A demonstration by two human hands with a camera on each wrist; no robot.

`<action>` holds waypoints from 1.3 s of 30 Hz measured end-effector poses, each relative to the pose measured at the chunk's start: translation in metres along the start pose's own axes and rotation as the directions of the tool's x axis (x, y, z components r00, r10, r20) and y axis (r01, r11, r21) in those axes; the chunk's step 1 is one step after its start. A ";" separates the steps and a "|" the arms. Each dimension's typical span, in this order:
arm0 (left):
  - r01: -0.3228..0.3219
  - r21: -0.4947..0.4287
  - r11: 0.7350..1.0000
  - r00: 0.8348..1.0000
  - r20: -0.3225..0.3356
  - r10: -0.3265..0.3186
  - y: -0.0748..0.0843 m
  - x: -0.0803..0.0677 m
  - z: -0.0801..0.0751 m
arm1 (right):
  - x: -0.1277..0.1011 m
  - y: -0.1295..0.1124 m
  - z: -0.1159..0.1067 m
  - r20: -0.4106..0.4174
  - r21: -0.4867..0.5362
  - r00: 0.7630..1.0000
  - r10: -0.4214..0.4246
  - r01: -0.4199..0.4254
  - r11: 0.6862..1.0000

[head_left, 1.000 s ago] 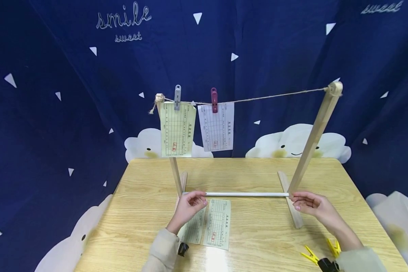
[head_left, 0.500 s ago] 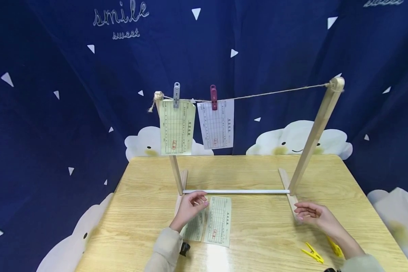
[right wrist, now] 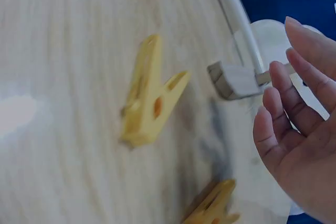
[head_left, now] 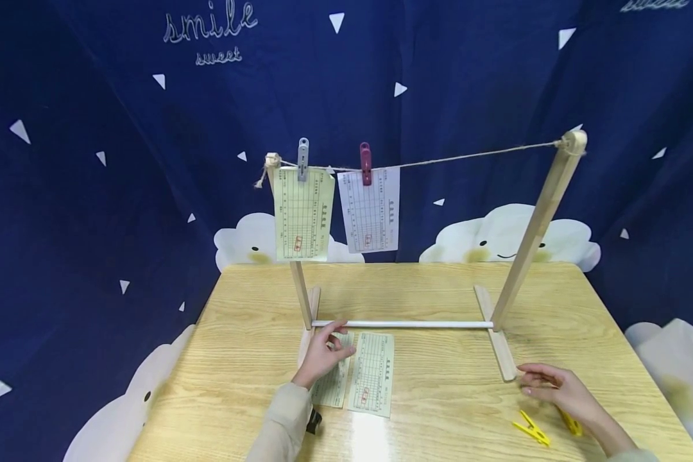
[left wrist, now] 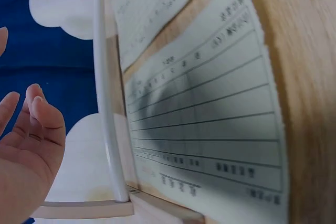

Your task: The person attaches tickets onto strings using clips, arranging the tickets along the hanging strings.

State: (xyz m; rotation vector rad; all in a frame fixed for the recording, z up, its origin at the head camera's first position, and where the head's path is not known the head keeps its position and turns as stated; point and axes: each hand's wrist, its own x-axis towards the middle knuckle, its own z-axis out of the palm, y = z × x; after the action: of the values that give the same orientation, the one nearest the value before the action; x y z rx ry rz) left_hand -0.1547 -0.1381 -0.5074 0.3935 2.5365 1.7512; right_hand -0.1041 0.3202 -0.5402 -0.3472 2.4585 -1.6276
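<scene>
My left hand (head_left: 323,356) hovers with parted fingers over a pale green printed slip (head_left: 333,388) lying on the table, its fingertips close to the white rod (head_left: 416,325). Beside that slip lies a second pale green slip (head_left: 375,375) with a red stamp mark. The left wrist view shows the nearer slip (left wrist: 210,119) large, under a shadow, with nothing between the fingers. My right hand (head_left: 560,390), fingers loosely bent and holding nothing, is above two yellow clothespins. One clothespin (right wrist: 144,95) shows whole; the other clothespin (right wrist: 212,205) is cut off by the right wrist frame.
A wooden stand with a left post (head_left: 301,295) and a right post (head_left: 531,247) carries a string (head_left: 473,155). From it hang a yellowish slip (head_left: 303,221) under a grey clothespin (head_left: 303,160) and a whitish slip (head_left: 369,215) under a dark red clothespin (head_left: 366,165).
My right hand has come away from the foot of the right post, toward the front right, near the yellow clothespins. My left hand stays close to the rod, its thumb and fingers spread slightly wider.
</scene>
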 end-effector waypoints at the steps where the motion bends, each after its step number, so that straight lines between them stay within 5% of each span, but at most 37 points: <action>1: 0.002 0.008 1.000 1.000 0.002 -0.002 -0.006 0.001 0.001 | -0.002 0.003 0.000 -0.007 -0.027 1.000 0.003 -0.003 1.000; 6: 0.017 0.041 0.999 1.000 0.008 -0.017 -0.032 0.006 0.006 | -0.010 0.017 -0.002 -0.040 -0.078 0.999 0.011 -0.014 0.997; 16: -0.026 0.058 0.998 0.999 0.028 0.025 -0.030 0.010 0.012 | -0.025 0.031 -0.002 -0.158 -0.203 0.987 0.007 -0.040 0.978; 24: 0.016 0.095 0.995 0.999 0.044 -0.021 -0.053 0.016 0.017 | -0.038 0.031 -0.011 -0.261 -0.399 0.961 0.093 -0.195 0.896; 32: 0.036 0.076 0.996 0.999 0.021 -0.038 -0.042 0.017 0.018 | -0.048 0.040 -0.022 -0.256 -0.351 0.898 0.357 -0.431 0.831; 36: 0.023 0.034 0.999 0.999 0.035 -0.024 -0.028 0.014 0.016 | -0.052 0.046 -0.028 -0.252 -0.370 0.874 0.415 -0.483 0.794; 39: 0.027 0.032 0.999 0.999 0.041 -0.029 -0.035 0.016 0.017 | -0.053 0.049 -0.031 -0.268 -0.400 0.865 0.425 -0.501 0.767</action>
State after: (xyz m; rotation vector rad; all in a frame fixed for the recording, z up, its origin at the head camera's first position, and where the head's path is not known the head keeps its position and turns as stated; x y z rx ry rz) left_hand -0.1737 -0.1309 -0.5439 0.3894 2.5314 1.6779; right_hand -0.0661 0.3813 -0.5728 0.3471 2.7352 -0.8922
